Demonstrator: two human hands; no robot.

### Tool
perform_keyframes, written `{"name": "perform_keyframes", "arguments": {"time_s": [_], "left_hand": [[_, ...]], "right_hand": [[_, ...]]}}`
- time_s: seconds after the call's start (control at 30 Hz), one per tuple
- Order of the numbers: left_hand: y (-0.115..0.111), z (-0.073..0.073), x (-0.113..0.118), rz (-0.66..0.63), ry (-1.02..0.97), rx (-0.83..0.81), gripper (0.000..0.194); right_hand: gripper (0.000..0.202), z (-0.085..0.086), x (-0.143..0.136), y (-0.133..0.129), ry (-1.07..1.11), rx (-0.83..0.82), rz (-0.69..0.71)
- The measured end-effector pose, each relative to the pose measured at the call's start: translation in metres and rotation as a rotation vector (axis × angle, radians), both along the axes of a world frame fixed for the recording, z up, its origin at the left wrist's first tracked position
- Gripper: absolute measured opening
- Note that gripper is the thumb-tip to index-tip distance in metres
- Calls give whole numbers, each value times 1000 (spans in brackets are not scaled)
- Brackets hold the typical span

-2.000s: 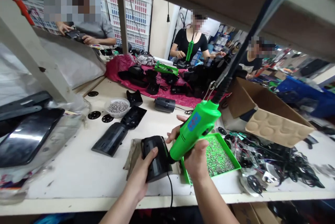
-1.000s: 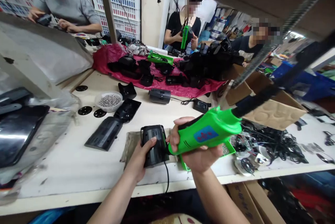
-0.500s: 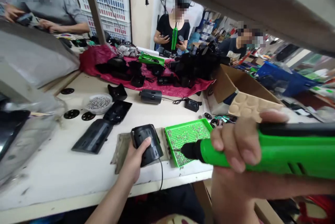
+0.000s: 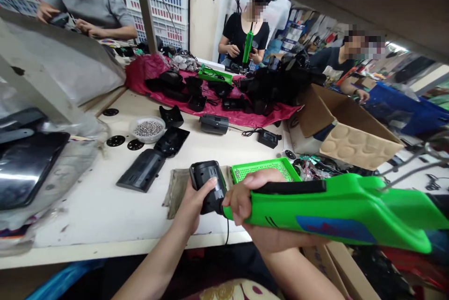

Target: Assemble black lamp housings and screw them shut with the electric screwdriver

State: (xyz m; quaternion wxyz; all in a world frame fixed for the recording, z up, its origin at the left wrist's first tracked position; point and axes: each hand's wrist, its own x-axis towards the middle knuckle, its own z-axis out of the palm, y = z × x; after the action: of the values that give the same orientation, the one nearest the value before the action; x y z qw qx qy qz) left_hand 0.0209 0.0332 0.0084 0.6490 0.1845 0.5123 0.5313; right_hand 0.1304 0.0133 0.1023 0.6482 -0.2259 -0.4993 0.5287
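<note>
- Clock faces here centre on the black housing [image 4: 214,195], with twelve pointing away from the worker.
- Half a second ago the driver [image 4: 343,202] had its nose over the green tray [image 4: 259,164]; now its black nose meets the housing at about four o'clock. To my eye that puts the work back at the housing rather than the tray. I can't see the tip or whether a screw sits on it.
- The left hand [image 4: 191,206] keeps its grasp on the housing, thumb across the top; the right hand [image 4: 257,232] is wrapped round the driver, whose body runs off towards three.
- The housing is over a cloth [image 4: 175,190] on the bench, tilted slightly.
- The tray of screws lies at two, its near part hidden by the right hand and driver.
- A cord [image 4: 228,234] hangs at five, close by the right hand.
- A shell [image 4: 142,169] lies at ten, a bowl [image 4: 147,139] of small metal parts at eleven, another unit [image 4: 213,124] at twelve.
- Wires [image 4: 312,169] and a box [image 4: 315,108] crowd the bench around two, past the tray.
</note>
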Motion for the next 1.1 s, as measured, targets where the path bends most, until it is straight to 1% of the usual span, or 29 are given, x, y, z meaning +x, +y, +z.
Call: {"name": "perform_keyframes", "arguments": {"time_s": [0.1,0.2,0.3,0.37,0.47,0.57,0.73,0.87,0.97,1.03,1.1], "left_hand": [[0,0,1,17,7,-15,62],[-1,-1,2,30,13,-23,65],[-3,-2,2,40,21,-28,67],[-4,-2,3,40,20,-22,66],[-5,-1,4,41,10,-5,65],[-4,-1,4,58,6,5,60],[-3,-1,3,50,-16,3,57],[-2,-1,5,50,-39,-11,60],[-1,-3,4,73,-59,-41,60],[-1,-7,0,72,-87,-65,61],[-1,-11,-7,64,-136,-86,56]], "right_hand": [[49,-6,-5,2,5,8,12],[62,-11,-12,7,23,16,75],[74,-10,-16,12,52,-27,102],[78,-8,-16,14,51,-34,111],[75,-5,-14,14,36,-19,132],[70,-7,-13,16,54,14,116],[72,-19,-18,20,69,56,67],[70,-27,-21,16,54,68,1],[72,-20,-13,9,19,63,-5],[71,-9,-2,9,21,83,-65],[67,1,10,16,31,136,-165]]}}
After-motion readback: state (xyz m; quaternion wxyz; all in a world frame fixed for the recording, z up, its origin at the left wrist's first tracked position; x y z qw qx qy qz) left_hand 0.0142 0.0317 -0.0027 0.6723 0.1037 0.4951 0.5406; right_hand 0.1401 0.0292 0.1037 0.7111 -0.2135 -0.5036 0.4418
